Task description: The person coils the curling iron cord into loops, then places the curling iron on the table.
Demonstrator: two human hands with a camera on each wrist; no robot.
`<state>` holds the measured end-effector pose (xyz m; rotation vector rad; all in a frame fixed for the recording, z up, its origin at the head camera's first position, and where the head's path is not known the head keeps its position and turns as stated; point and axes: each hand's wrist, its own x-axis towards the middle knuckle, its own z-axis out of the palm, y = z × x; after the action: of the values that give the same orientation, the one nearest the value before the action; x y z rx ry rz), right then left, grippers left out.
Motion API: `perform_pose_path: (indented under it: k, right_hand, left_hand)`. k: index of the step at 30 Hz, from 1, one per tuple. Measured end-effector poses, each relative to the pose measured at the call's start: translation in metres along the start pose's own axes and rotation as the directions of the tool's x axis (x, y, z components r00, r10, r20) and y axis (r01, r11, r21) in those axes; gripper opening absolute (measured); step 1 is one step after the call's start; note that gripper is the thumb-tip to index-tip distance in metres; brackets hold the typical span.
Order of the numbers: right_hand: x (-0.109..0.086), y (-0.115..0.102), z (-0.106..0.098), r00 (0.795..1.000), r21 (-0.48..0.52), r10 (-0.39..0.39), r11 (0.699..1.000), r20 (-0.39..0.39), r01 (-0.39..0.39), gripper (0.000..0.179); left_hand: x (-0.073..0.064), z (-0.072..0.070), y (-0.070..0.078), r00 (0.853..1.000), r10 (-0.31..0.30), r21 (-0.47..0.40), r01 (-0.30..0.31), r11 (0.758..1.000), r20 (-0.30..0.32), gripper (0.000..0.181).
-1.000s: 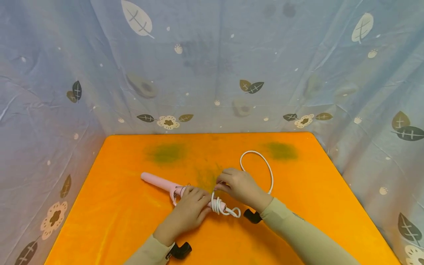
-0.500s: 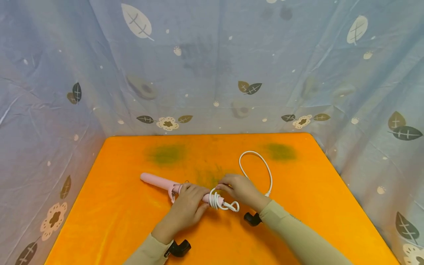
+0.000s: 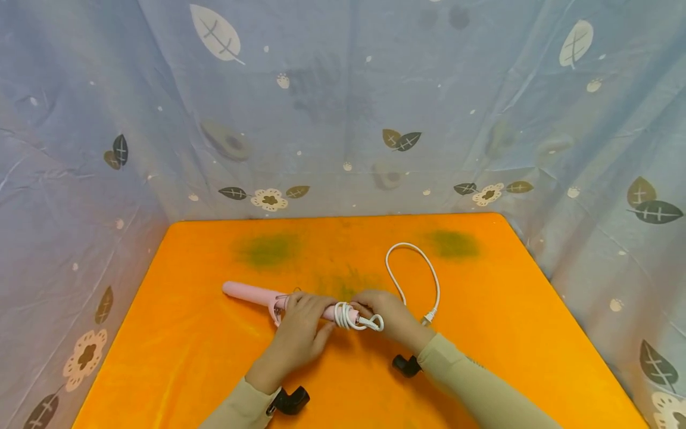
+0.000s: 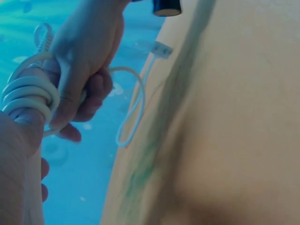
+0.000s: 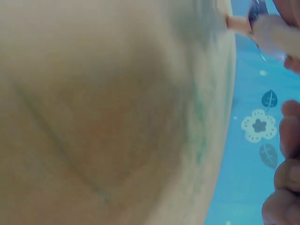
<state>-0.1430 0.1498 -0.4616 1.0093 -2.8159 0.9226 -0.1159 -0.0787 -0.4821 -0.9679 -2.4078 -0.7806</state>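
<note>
White is the one cord [image 3: 342, 316] wrapping one curling iron [image 3: 261, 295].

The person wore 2 long sleeves of plain khaki-green cloth. In the head view the left sleeve [image 3: 241, 408] came in from 7 o'clock and the right sleeve [image 3: 477, 384] from 5 o'clock, each ending in a snug cuff, with the left hand [image 3: 300, 330] and right hand [image 3: 388, 313] bare beyond. A small dark marking [image 3: 475, 362], too faint to read, sat on the upper edge of the right sleeve. Each wrist carried 1 black fitting: the left fitting [image 3: 292, 401], elbow-shaped and blunt, jutted toward 3 o'clock; the right fitting [image 3: 405, 366], similarly stubby, toward 9 o'clock. At 12 o'clock in the left wrist view, a dark cylinder [image 4: 167, 7] had a brownish end face.
</note>
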Motion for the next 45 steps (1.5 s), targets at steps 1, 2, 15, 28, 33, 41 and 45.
perform_pose_path:
  k: [1, 2, 15, 28, 33, 41, 45]
  right_hand:
    - [-0.002, -0.001, 0.001, 1.0, -0.009, -0.011, 1.0, -0.01, 0.011, 0.008]
    - [-0.004, -0.001, 0.002, 0.999, -0.032, -0.023, 0.999, -0.023, 0.022, 0.013]
    - [-0.019, -0.007, 0.031, 0.944, -0.545, -0.325, 0.803, -0.062, 0.241, 0.023]
    - [-0.016, -0.018, 0.032, 0.951, -0.512, -0.267, 0.845, -0.154, 0.154, 0.04]
    - [-0.017, -0.028, 0.028, 0.96, -0.603, -0.257, 0.785, -0.109, 0.142, 0.027]
    - [-0.021, -0.039, 0.025, 0.971, -0.559, -0.22, 0.819, -0.096, 0.13, 0.024]
    - [-0.02, -0.045, 0.02, 0.958, -0.563, -0.272, 0.807, -0.087, 0.178, 0.02]
  left_hand:
    - [0.001, 0.0, 0.0, 1.0, -0.005, 0.001, 0.005, 1.0, -0.014, 0.041]
    - [0.001, 0.0, -0.001, 1.0, -0.012, -0.001, 0.012, 1.0, -0.026, 0.042]
    - [0.006, -0.001, -0.001, 0.994, -0.044, 0.028, 0.047, 0.998, -0.101, 0.042]
    - [0.011, 0.001, -0.004, 0.981, -0.154, 0.057, 0.162, 0.985, -0.117, 0.037]
    - [0.011, 0.006, -0.006, 0.983, -0.156, 0.091, 0.165, 0.982, -0.096, 0.038]
    - [0.011, 0.003, -0.015, 0.975, -0.185, 0.115, 0.199, 0.973, -0.124, 0.038]
    - [0.011, 0.003, -0.018, 0.978, -0.192, 0.131, 0.201, 0.971, -0.083, 0.038]
